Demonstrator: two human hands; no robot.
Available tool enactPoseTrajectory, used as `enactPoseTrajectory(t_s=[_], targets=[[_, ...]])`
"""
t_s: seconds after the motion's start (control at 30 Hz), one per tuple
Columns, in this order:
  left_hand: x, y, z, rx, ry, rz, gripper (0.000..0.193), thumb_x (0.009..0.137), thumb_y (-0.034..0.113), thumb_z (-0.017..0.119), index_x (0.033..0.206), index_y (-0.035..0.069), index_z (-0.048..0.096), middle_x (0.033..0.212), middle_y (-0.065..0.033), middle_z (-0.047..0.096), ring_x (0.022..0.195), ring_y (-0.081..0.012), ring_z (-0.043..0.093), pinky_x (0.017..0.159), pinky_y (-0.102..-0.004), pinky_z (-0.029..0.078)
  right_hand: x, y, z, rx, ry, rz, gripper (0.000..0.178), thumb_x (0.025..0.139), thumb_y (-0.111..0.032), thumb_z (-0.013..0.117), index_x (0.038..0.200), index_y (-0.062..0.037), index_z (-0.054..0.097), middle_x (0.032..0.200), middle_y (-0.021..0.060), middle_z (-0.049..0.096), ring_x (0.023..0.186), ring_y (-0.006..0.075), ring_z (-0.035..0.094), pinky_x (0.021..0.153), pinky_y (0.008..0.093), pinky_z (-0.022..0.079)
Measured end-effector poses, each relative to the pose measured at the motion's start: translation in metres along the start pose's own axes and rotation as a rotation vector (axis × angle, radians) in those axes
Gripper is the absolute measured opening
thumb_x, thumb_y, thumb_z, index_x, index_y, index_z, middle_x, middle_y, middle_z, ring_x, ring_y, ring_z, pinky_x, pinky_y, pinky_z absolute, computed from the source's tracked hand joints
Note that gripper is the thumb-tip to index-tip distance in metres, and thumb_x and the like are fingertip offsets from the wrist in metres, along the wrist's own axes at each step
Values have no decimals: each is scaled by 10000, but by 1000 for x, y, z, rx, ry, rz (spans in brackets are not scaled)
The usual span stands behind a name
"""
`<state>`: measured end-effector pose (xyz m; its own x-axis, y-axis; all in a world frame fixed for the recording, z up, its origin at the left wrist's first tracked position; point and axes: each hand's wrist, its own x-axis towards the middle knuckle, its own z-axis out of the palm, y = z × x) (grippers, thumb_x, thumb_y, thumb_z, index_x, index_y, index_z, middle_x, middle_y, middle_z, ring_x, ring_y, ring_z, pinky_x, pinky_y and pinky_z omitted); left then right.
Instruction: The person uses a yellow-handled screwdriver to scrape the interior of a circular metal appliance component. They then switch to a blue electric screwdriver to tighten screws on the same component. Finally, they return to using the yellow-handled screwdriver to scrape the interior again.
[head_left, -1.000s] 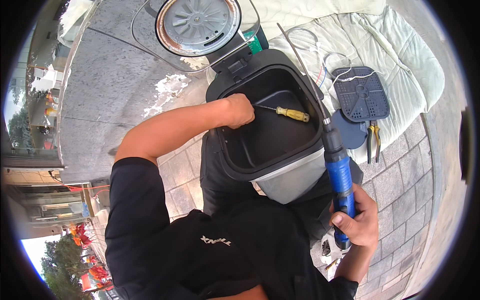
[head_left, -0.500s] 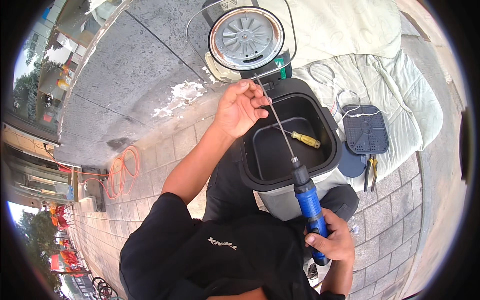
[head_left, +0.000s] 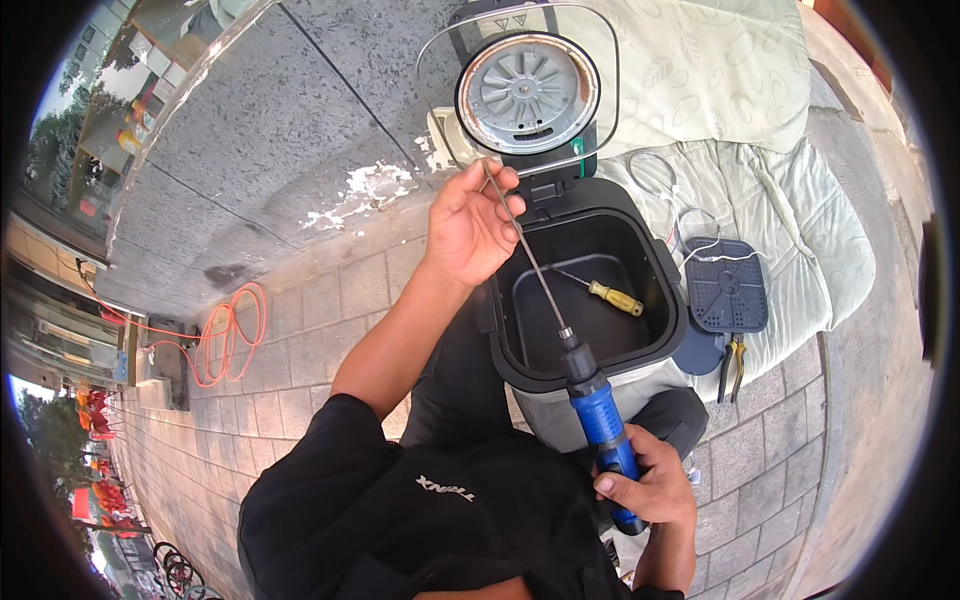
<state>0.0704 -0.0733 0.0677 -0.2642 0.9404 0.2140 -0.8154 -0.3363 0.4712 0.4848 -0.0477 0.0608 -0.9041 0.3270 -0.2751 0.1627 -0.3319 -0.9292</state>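
A blue and black electric screwdriver (head_left: 602, 412) slants up from my right hand (head_left: 652, 482), whose fingers wrap round its handle. Its long thin bit (head_left: 541, 276) reaches up and left across an open black-lined appliance (head_left: 640, 362). Near the tip of that bit, the fingers of my left hand (head_left: 466, 235) are curled against the shaft, pinching it lightly. Inside the appliance lies a screwdriver with a yellow handle (head_left: 616, 299). Beyond the opening, the raised lid shows a round metal plate (head_left: 495, 97) with a rusty edge and a wire loop around it.
To the right, a pale quilt (head_left: 810, 220) carries a dark perforated tray (head_left: 727, 290), white cable (head_left: 720, 258) and yellow-black pliers (head_left: 733, 368). A grey wall (head_left: 270, 130) with flaking paint rises at the left. An orange cord (head_left: 232, 335) lies coiled on the paving.
The electric screwdriver has shifted left, and its bit tip has come in against my left fingers, which have curled closer around it. My view has shifted slightly.
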Motion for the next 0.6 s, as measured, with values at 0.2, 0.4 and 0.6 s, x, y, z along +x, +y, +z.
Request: enactPoseTrajectory(t_s=[0.2, 0.4, 0.6], targets=[[0, -1, -2, -10, -12, 14, 294, 1132, 328, 486, 1193, 112, 677, 1160, -79, 727, 979, -263, 745, 665, -375, 626, 2, 0, -2, 2, 0, -2, 575, 867, -211, 897, 1287, 57, 610, 893, 89, 713, 746, 153, 697, 710, 299, 574], [2, -1, -2, -27, 2, 22, 284, 1128, 316, 496, 1192, 107, 677, 1159, -83, 727, 973, -262, 746, 653, -374, 629, 6, 0, -3, 3, -12, -4, 566, 878, -218, 888, 1281, 64, 609, 893, 94, 714, 745, 157, 700, 704, 302, 576], [3, -2, -1, 88, 75, 41, 252, 1121, 306, 513, 1176, 123, 677, 1106, -75, 755, 942, -251, 766, 626, -368, 629, 9, 0, -4, 23, -9, -2, 577, 881, -232, 880, 1286, 74, 604, 903, 112, 714, 745, 173, 703, 700, 307, 574]])
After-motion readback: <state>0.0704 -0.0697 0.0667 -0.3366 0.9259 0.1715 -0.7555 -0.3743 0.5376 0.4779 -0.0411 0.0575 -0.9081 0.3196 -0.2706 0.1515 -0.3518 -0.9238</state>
